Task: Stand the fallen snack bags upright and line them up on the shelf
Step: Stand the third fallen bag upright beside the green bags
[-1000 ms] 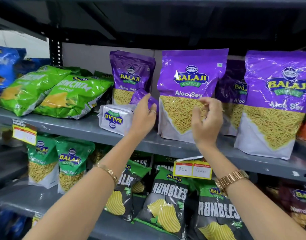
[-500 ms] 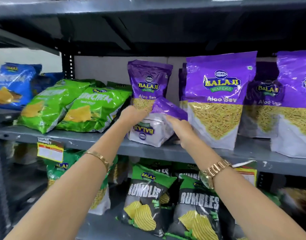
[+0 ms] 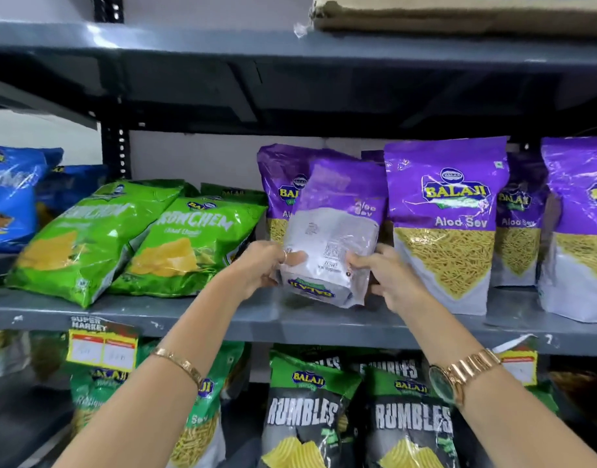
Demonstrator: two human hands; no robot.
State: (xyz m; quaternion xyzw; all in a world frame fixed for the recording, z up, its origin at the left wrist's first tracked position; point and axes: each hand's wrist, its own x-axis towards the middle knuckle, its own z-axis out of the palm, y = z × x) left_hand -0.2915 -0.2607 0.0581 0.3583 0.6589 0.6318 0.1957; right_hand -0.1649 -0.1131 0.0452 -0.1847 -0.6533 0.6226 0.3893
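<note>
A: What do the hands hold?
B: The left hand (image 3: 256, 265) and the right hand (image 3: 388, 282) pinch a purple bag (image 3: 334, 238) by its two sides; its back faces us, tilted.
A: Where is it?
B: Just over the grey shelf (image 3: 189, 315); between the green bags (image 3: 189, 244) and a standing purple bag (image 3: 445, 224).

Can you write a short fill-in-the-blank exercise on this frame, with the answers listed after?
1. Both hands grip a ____ Aloo Sev bag at its lower end.
2. The Aloo Sev bag shows its ____ side to the camera.
3. The Kronchem bags left of it are ____ in colour.
4. The watch sits on the ____ wrist.

Answers: purple; back; green; right
</note>
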